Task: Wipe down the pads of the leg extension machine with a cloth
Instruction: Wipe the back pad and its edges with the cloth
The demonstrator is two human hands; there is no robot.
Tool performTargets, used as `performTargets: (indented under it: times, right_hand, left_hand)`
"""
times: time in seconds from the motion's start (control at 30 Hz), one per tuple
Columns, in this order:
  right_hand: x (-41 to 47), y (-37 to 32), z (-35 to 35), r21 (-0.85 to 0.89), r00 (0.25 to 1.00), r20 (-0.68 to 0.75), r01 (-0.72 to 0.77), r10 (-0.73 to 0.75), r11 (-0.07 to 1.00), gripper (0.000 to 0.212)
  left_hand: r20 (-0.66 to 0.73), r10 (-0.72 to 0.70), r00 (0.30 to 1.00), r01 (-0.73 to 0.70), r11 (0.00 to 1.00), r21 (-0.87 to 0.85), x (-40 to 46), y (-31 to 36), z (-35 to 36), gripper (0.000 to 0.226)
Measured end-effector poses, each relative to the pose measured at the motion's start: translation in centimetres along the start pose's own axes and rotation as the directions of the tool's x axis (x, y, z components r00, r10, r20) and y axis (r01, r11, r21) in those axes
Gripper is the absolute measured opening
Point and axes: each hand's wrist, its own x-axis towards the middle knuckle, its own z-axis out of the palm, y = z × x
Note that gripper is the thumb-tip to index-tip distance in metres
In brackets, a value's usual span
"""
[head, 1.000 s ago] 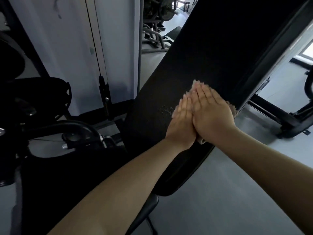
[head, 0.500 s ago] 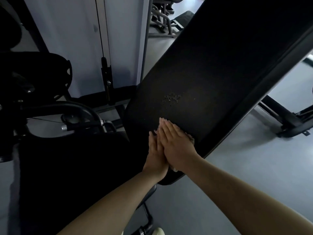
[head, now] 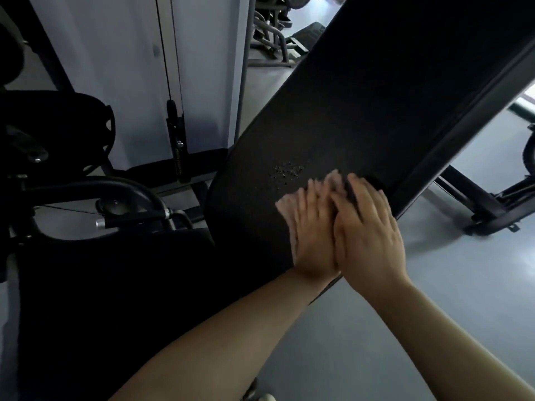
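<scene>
Mid-wipe on the back pad (head: pixel 362 117): my left hand (head: pixel 311 235) and right hand (head: pixel 369 235) pressed flat, fingers straight, on the cloth (head: pixel 285 204), speckled patch (head: pixel 286 172) at eleven o'clock. Next pass, I judged, should sweep that way.

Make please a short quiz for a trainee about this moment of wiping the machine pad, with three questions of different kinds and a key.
1. True or false: both hands press flat on the cloth against the back pad.
2. Multiple choice: the patch of small specks lies (A) under the palms, (B) just above the fingertips, (C) on the floor.
3. Short answer: which hand is nearer the pad's right edge?

Key:
1. True; left hand and right hand lie side by side, fingers straight.
2. B.
3. The right hand.
</scene>
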Motion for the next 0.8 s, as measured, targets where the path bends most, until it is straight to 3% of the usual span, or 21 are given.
performTargets:
  times: [0.1,0.2,0.23,0.3,0.4,0.53,0.63,0.73,0.8]
  right_hand:
    - [0.1,1.3,-0.8,0.191,0.987,-0.095,-0.107,0.127,0.976,0.038]
    - [0.2,1.9,-1.4,0.262,0.972,-0.115,-0.169,0.205,0.95,0.037]
    - [0.2,2.0,-1.5,0.273,0.969,-0.112,-0.182,0.219,0.945,0.037]
    - [0.2,2.1,-1.6,0.278,0.97,-0.097,-0.187,0.221,0.942,0.038]
    - [0.0,2.1,-1.7,0.151,0.987,-0.072,-0.13,0.142,0.98,0.041]
    - [-0.6,1.2,-1.0,-0.071,0.991,0.126,0.051,-0.042,0.996,0.04]
    - [-1.8,-0.2,0.5,-0.147,0.92,0.355,0.23,-0.165,0.962,0.062]
    - [-2.7,-1.5,1.9,-0.137,0.868,0.444,0.312,-0.223,0.94,0.059]
    - [-3.0,-1.8,2.4,-0.136,0.86,0.453,0.329,-0.237,0.934,0.046]
  left_hand:
    - [0.006,0.254,0.967,-0.252,0.962,-0.105,2.7,1.7,-1.2,0.076]
    - [-0.033,0.345,0.938,-0.323,0.837,-0.442,5.3,2.7,-2.5,0.051]
    - [-0.074,0.351,0.933,-0.343,0.811,-0.475,5.8,2.7,-2.4,0.045]
    - [-0.124,0.399,0.909,-0.413,0.814,-0.409,6.3,2.4,-2.2,0.049]
    - [-0.053,0.41,0.91,-0.41,0.879,-0.244,5.5,1.4,-0.9,0.06]
    - [-0.05,0.278,0.959,-0.283,0.945,-0.162,2.4,-2.2,1.1,0.058]
    - [0.023,0.134,0.991,-0.125,0.964,-0.236,-0.8,-6.1,2.4,0.056]
    - [0.107,-0.084,0.991,0.115,0.936,-0.333,-4.3,-9.2,3.1,0.052]
    - [0.201,-0.282,0.938,0.34,0.861,-0.379,-6.3,-10.5,3.4,0.052]
